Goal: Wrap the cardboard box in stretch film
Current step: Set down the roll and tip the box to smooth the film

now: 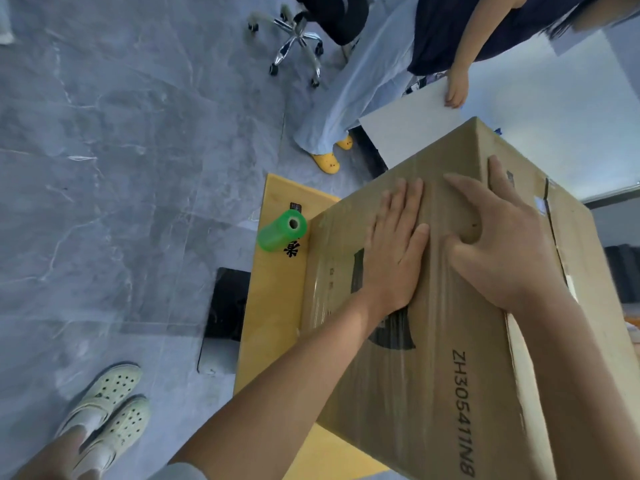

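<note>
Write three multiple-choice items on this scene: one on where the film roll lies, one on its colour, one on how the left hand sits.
1. Where is the film roll? A on the tabletop beside the cardboard box; B on the floor; C on top of the box.
2. What colour is the roll? A blue; B green; C white.
3. How is the left hand? A flat on the box's side; B gripping the roll; C hanging free.
Key: 1 A, it rests on the yellow top next to the box; 2 B, its film is bright green; 3 A, the fingers lie straight against the cardboard.
</note>
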